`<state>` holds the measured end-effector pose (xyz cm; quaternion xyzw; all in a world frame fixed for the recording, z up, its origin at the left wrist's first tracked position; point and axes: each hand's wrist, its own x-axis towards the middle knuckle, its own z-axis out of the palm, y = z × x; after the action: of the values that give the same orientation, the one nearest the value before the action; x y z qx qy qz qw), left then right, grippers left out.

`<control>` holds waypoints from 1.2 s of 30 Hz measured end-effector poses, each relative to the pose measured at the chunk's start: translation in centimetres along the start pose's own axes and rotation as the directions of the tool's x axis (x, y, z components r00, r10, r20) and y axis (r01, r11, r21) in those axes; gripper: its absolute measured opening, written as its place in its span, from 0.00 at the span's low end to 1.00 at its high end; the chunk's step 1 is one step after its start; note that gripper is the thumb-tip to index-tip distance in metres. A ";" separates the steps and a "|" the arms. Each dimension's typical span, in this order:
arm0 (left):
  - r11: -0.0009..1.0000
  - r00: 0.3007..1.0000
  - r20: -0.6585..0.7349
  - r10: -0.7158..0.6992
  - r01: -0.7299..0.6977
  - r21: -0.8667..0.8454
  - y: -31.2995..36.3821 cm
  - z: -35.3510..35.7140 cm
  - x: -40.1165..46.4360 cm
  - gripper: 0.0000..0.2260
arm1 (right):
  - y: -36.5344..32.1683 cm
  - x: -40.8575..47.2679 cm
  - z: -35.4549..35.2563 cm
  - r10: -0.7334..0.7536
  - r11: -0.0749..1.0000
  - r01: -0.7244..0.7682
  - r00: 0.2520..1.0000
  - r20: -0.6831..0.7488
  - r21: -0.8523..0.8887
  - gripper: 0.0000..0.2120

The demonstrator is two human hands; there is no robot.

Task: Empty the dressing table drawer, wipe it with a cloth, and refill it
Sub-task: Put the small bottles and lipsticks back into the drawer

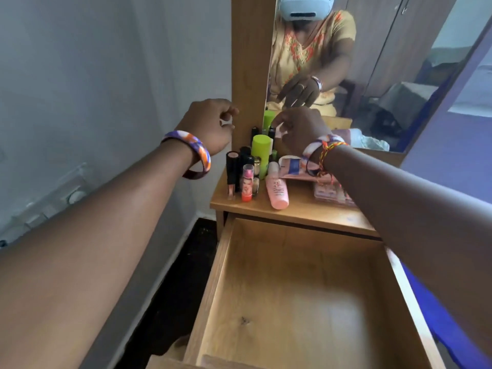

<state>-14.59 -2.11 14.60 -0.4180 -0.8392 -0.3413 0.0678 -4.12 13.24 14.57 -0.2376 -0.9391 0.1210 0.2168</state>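
Observation:
The wooden drawer (306,288) is pulled out below the dressing table top (306,211) and its inside is bare. Cosmetics stand on the top's left side: a lime green bottle (262,153), black lipstick tubes (233,169), a pink-orange lipstick (247,186), a pink bottle (278,193) lying down and flat pink packets (292,166). My left hand (210,126) hovers beside the mirror frame, fingers loosely curled, holding nothing. My right hand (300,131) reaches over the cosmetics at the mirror's foot; its fingertips are at a small pale thing, the grip unclear.
A mirror (359,62) in a wooden frame (250,62) rises behind the table top and reflects a person. A white wall (106,75) is close on the left, with dark floor (186,262) beside the drawer. Blue fabric (439,315) lies along the drawer's right side.

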 end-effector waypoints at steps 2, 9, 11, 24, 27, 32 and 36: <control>0.999 1.000 0.026 -0.001 0.000 0.040 0.0 0.6 1.2 0.14 | 0.6 1.8 0.8 -0.034 0.999 0.035 0.999 0.020 -0.012 0.22; 0.985 0.996 0.079 -0.050 0.036 0.168 0.9 4.2 5.8 0.14 | 2.9 5.0 3.2 -0.179 0.975 0.183 0.983 0.050 -0.122 0.20; 0.976 0.994 0.089 -0.068 0.048 0.213 1.0 5.1 6.7 0.13 | 3.2 5.7 3.8 -0.217 0.952 0.228 0.973 0.075 -0.204 0.18; 0.932 0.986 0.000 -0.166 0.157 0.327 0.6 8.2 9.6 0.10 | 3.9 4.8 2.7 -0.370 0.766 0.402 0.914 0.168 -0.502 0.12; 0.934 0.983 -0.018 -0.182 0.178 0.308 0.2 8.3 10.0 0.10 | 4.0 4.7 2.5 -0.380 0.752 0.414 0.908 0.176 -0.513 0.12; 0.942 0.983 -0.028 -0.182 0.183 0.281 0.2 8.3 10.0 0.10 | 4.4 4.9 2.0 -0.358 0.756 0.405 0.914 0.193 -0.515 0.13; 0.945 0.980 -0.072 -0.185 0.197 0.261 0.6 7.6 9.9 0.11 | 4.1 5.1 1.3 -0.341 0.758 0.386 0.922 0.185 -0.526 0.14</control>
<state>-19.23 9.42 13.08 -0.3136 -0.9123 -0.2396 0.1097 -7.09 19.15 13.86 -0.0983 -0.9691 -0.1909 0.1215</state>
